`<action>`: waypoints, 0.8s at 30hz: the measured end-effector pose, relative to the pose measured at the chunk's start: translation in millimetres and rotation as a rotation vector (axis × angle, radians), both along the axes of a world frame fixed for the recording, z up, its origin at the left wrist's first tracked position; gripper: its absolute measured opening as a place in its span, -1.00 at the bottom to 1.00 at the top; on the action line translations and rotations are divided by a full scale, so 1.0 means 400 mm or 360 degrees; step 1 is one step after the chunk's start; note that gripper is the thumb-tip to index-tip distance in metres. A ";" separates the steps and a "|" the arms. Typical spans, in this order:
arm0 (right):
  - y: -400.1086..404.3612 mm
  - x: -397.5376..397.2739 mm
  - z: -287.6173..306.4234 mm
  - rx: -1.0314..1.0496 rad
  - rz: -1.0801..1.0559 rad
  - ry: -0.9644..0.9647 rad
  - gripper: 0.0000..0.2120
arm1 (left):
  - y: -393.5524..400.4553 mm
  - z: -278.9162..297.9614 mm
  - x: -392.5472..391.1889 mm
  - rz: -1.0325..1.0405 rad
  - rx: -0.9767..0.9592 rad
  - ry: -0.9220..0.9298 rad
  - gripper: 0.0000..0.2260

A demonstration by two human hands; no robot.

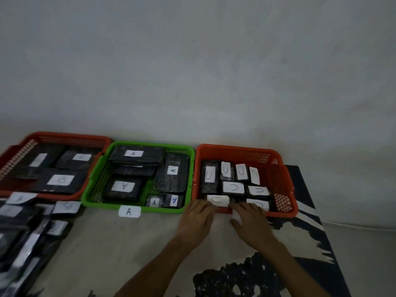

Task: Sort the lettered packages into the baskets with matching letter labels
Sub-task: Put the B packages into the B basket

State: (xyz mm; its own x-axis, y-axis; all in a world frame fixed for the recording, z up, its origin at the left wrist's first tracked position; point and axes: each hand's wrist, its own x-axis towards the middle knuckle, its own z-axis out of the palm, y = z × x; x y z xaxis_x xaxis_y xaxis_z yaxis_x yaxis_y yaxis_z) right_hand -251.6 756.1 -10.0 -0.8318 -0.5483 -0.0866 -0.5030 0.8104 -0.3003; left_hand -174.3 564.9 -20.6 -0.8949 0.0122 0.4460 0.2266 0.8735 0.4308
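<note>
Three baskets stand in a row on the mat. The left red basket [64, 137] holds black packages with B labels. Black packages marked A fill the green basket [137, 209], which carries an A label [129, 211] on its front. In the right red basket [285, 181] lie several packages marked C [233, 187]. My left hand [196, 220] rests with straight fingers on this basket's front rim, next to a C package [217, 200]. My right hand [251, 225] reaches over the same rim and touches another C package [258, 203]. A white label [235, 215] shows under its thumb.
A heap of black labelled packages [25, 239] lies at the front left, one with a B label [66, 206] on top. The patterned mat [132, 249] ends at the right [321, 221]. A grey wall rises behind the baskets.
</note>
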 end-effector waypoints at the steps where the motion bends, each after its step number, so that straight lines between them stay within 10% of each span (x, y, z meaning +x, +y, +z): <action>1: -0.012 0.010 0.007 -0.0016 -0.0002 0.0016 -0.55 | -0.011 0.005 0.025 0.0015 0.0010 -0.0009 -0.84; 24: -0.656 0.391 0.054 -0.0615 0.0296 -0.0695 -0.79 | -0.660 0.006 0.496 0.0569 0.0068 -0.0221 -0.67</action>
